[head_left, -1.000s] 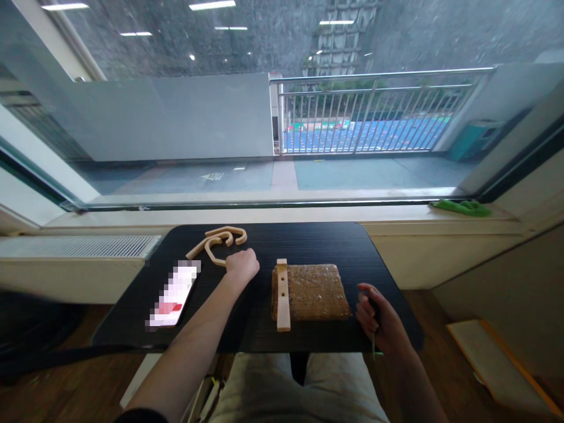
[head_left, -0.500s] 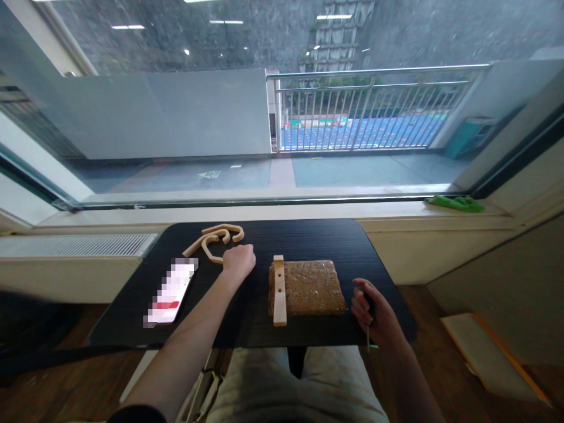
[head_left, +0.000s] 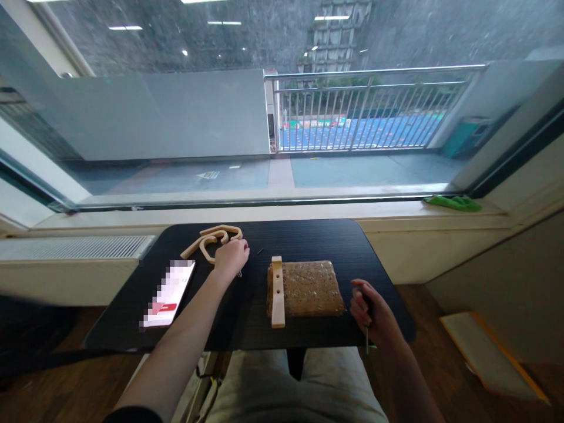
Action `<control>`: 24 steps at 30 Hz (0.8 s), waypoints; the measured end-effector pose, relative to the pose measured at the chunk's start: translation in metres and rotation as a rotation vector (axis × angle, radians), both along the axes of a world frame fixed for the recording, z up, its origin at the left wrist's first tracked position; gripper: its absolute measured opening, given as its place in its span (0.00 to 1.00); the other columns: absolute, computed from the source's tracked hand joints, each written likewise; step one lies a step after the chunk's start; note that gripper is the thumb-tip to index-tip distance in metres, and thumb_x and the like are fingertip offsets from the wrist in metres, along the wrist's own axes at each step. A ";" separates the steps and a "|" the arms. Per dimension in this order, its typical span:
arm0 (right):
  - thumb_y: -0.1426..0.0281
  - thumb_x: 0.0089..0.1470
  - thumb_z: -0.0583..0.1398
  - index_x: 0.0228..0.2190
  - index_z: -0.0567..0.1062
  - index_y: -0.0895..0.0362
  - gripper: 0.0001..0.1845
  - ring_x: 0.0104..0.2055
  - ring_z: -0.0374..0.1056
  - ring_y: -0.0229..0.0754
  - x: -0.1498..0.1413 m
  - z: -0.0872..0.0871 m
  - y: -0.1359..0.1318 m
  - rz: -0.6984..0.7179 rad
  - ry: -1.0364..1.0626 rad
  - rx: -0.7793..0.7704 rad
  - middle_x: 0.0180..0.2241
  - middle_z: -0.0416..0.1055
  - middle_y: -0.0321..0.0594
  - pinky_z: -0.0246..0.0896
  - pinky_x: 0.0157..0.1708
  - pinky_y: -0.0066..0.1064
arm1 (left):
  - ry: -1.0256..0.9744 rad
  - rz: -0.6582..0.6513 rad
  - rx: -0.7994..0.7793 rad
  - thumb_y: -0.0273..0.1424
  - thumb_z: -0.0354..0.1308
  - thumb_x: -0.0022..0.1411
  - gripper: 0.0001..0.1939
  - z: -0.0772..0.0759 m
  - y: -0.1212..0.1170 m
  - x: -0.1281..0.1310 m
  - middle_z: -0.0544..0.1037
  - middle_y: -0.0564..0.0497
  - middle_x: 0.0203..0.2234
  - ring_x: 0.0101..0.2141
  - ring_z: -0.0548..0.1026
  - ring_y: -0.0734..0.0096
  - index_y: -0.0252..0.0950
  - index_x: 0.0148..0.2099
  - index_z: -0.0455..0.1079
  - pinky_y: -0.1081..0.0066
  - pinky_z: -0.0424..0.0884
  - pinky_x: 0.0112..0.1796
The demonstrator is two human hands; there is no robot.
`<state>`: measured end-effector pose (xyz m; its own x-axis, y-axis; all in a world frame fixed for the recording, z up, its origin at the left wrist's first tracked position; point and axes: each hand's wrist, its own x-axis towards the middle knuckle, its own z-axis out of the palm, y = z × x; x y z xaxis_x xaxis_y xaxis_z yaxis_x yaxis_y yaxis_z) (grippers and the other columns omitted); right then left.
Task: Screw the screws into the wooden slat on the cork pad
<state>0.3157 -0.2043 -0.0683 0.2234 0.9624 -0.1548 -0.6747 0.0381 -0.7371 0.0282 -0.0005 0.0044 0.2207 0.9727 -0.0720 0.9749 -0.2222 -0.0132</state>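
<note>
My left hand (head_left: 231,257) rests low over the black table with its fingers curled down; whatever they pinch is hidden. Small metal pieces (head_left: 239,274), perhaps screws, show beside its wrist, and a thin dark pin (head_left: 260,251) lies to its right. Curved wooden pieces (head_left: 207,249) sit just beyond and left of that hand. In the middle, a wooden bar (head_left: 278,302) with two holes lies across the left end of a brown, shiny-wrapped block (head_left: 312,288). My right hand (head_left: 369,308), right of the block, is closed round a screwdriver (head_left: 367,339), dark-handled, its thin shaft pointing down.
A phone (head_left: 167,296) lies on the left of the black table (head_left: 308,235). Behind the table run a window sill (head_left: 308,211) with a green cloth (head_left: 453,203) and a radiator (head_left: 79,247) at left. A board (head_left: 489,352) stands low at right.
My left hand has shifted slightly left and toward me, uncovering the dark pin and the small metal pieces. My right hand keeps its hold; the bar and block stay put.
</note>
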 end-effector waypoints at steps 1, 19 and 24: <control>0.62 0.48 0.68 0.33 0.78 0.56 0.12 0.11 0.45 0.24 0.000 0.000 0.000 0.000 0.003 -0.002 0.16 0.58 0.25 0.44 0.09 0.17 | -0.004 0.003 0.005 0.33 0.46 0.68 0.17 0.003 0.002 -0.003 0.81 0.42 0.43 0.46 0.78 0.56 0.37 0.48 0.76 0.65 0.73 0.43; 0.62 0.51 0.66 0.34 0.76 0.55 0.11 0.11 0.44 0.25 0.003 -0.004 0.001 0.014 0.001 0.010 0.17 0.56 0.24 0.42 0.09 0.18 | 0.001 -0.217 -0.062 0.31 0.47 0.69 0.16 -0.010 -0.011 0.021 0.77 0.42 0.43 0.43 0.78 0.58 0.38 0.47 0.76 0.65 0.72 0.42; 0.62 0.50 0.67 0.34 0.77 0.55 0.11 0.11 0.44 0.25 0.003 -0.006 0.001 0.001 -0.004 0.000 0.16 0.56 0.24 0.42 0.09 0.18 | -0.017 -0.264 -0.082 0.34 0.51 0.68 0.14 -0.010 -0.010 0.020 0.77 0.45 0.45 0.44 0.78 0.60 0.40 0.47 0.77 0.66 0.71 0.43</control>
